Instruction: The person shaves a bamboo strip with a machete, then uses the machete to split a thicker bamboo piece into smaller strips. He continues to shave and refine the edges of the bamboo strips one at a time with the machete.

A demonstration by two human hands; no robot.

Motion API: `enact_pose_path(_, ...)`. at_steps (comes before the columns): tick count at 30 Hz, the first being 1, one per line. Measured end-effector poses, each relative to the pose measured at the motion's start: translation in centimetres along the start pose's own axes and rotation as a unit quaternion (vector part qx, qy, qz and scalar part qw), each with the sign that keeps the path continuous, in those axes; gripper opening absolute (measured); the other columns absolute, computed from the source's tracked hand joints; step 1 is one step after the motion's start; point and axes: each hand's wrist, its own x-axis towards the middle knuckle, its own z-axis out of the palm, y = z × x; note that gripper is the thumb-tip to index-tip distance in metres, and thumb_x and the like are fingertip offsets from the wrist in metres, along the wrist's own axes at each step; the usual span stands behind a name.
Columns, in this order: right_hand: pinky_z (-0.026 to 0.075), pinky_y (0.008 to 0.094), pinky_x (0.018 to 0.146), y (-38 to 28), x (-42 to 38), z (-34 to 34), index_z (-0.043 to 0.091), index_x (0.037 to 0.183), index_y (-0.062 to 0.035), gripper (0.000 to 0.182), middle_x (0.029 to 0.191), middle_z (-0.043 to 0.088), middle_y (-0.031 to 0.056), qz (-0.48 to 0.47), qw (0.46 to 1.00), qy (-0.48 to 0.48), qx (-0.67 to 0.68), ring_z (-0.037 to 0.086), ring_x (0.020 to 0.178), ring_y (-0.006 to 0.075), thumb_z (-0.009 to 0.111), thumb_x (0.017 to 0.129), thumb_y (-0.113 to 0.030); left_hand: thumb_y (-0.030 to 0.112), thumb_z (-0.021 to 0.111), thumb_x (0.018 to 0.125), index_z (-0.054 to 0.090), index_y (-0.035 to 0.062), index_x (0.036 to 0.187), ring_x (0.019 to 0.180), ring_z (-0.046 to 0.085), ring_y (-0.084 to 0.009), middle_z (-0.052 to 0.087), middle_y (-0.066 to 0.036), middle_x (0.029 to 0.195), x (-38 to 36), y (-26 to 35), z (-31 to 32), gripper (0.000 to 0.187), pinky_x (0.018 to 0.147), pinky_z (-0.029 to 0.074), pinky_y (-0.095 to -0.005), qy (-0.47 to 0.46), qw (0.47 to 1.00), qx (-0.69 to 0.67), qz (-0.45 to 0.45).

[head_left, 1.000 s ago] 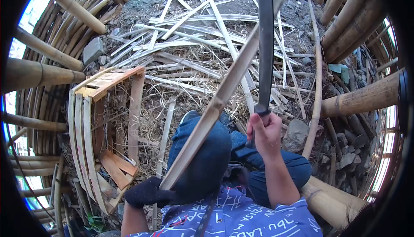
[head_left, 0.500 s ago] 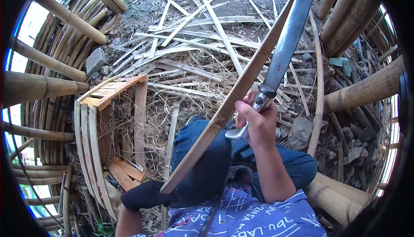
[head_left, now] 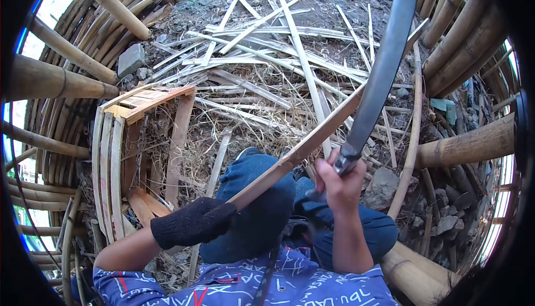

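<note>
My left hand (head_left: 195,223), in a black glove, is closed round the near end of a long bamboo strip (head_left: 312,141). The strip slants up and to the right across my knee, its far end passing behind the blade. My right hand (head_left: 341,184), bare, grips the handle of a machete (head_left: 379,72). The long steel blade points up and away, tilted to the right, and overlaps the strip in this view. Most of the handle is hidden by my fingers.
A wooden crate (head_left: 120,155) stands at the left. Split bamboo strips (head_left: 295,49) lie scattered over shavings and dirt ahead. Bamboo poles (head_left: 468,141) flank both sides. Stones (head_left: 384,188) lie at the right, and a grey block (head_left: 131,59) at the back left.
My left hand has moved up and right with the bamboo strip, which now lies at a flatter slant. The machete has shifted slightly right and lower, its blade turned. The view has shifted a little.
</note>
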Motion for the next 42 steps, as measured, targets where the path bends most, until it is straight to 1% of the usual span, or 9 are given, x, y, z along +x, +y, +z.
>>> enact_pose_path(5,0.040,0.0236,0.048,1.0,-1.6,-2.9,0.053,0.073,-0.0024,0.014,0.060,0.055,0.0021,-0.010,0.976,0.010,-0.217,0.053,0.050,0.0098,0.067,0.072,-0.002,0.041,0.043,0.096,0.058,0.0007,0.085,0.057,0.051,-0.0118,0.055,-0.003,0.065,0.5,0.8,2.1,0.045,0.055,0.043,-0.0293,0.046,0.997,0.054,0.019)
enact_pose_path(12,0.047,0.0374,0.051,-1.2,-0.1,-3.5,0.056,0.081,-0.0042,0.021,0.061,0.058,0.0144,-0.160,0.882,-0.100,-0.431,0.062,0.059,0.0342,0.069,0.064,-0.007,0.034,0.044,0.097,0.056,-0.0015,0.088,0.062,0.052,-0.0205,0.055,-0.016,0.066,0.6,1.6,3.7,0.039,0.061,0.043,-0.0379,0.067,0.984,0.155,0.062)
enact_pose_path(18,0.049,0.0402,0.053,-1.2,1.3,-3.6,0.060,0.089,-0.0023,0.027,0.060,0.059,0.0165,-0.162,0.848,-0.135,-0.487,0.062,0.059,0.0344,0.066,0.063,-0.008,0.025,0.045,0.096,0.056,-0.0022,0.095,0.066,0.056,-0.0232,0.057,-0.020,0.071,0.7,1.4,3.9,0.029,0.062,0.043,-0.0382,0.073,0.981,0.154,0.093)
enact_pose_path(20,0.049,0.0407,0.054,-1.1,1.7,-3.2,0.060,0.091,-0.0010,0.029,0.060,0.059,0.0169,-0.163,0.837,-0.134,-0.505,0.062,0.059,0.0345,0.065,0.063,-0.009,0.031,0.047,0.096,0.057,0.0011,0.082,0.060,0.048,-0.0082,0.052,0.000,0.063,0.8,1.4,4.1,0.035,0.053,0.039,-0.0281,0.094,0.979,0.120,0.132)
enact_pose_path(21,0.049,0.0413,0.054,-1.0,1.8,-3.1,0.060,0.093,0.0004,0.031,0.061,0.059,0.0172,-0.165,0.825,-0.135,-0.523,0.062,0.059,0.0347,0.064,0.064,-0.009,0.031,0.047,0.096,0.057,0.0011,0.082,0.060,0.048,-0.0082,0.052,0.000,0.063,0.8,1.6,4.3,0.035,0.053,0.039,-0.0281,0.093,0.980,0.120,0.132)
enact_pose_path(27,0.049,0.0381,0.053,-1.3,1.8,-2.0,0.059,0.094,0.0041,0.038,0.058,0.058,0.0178,-0.065,0.880,-0.164,-0.442,0.063,0.059,0.0350,0.071,0.069,-0.023,0.029,0.047,0.095,0.058,-0.0007,0.084,0.060,0.050,-0.0110,0.053,-0.005,0.061,0.7,1.5,4.3,0.033,0.055,0.041,-0.0311,0.113,0.972,0.135,0.155)
enact_pose_path(33,0.045,0.0347,0.048,-1.3,2.3,-2.5,0.058,0.087,0.0039,0.057,0.051,0.053,0.0136,-0.147,0.862,-0.204,-0.440,0.058,0.049,0.0331,0.070,0.076,-0.051,0.026,0.049,0.094,0.060,-0.0012,0.092,0.060,0.055,-0.0157,0.056,-0.011,0.063,0.4,1.4,4.1,0.030,0.056,0.043,-0.0354,0.109,0.973,0.049,0.196)
enact_pose_path(36,0.045,0.0354,0.048,-2.6,2.7,-2.4,0.057,0.084,0.0027,0.056,0.052,0.053,0.0139,-0.143,0.843,-0.230,-0.465,0.058,0.050,0.0326,0.070,0.076,-0.052,0.025,0.052,0.092,0.061,0.0000,0.097,0.063,0.061,-0.0206,0.059,-0.015,0.066,0.4,0.7,3.3,0.027,0.058,0.044,-0.0376,0.083,0.977,-0.007,0.197)
enact_pose_path(42,0.046,0.0352,0.048,-3.0,3.6,-1.7,0.056,0.079,0.0001,0.055,0.052,0.052,0.0120,-0.172,0.814,-0.252,-0.495,0.058,0.050,0.0309,0.070,0.074,-0.053,0.021,0.056,0.089,0.062,0.0030,0.105,0.074,0.066,-0.0289,0.065,-0.018,0.077,-0.2,-0.5,2.8,0.025,0.066,0.048,-0.0366,0.176,0.953,0.163,0.184)
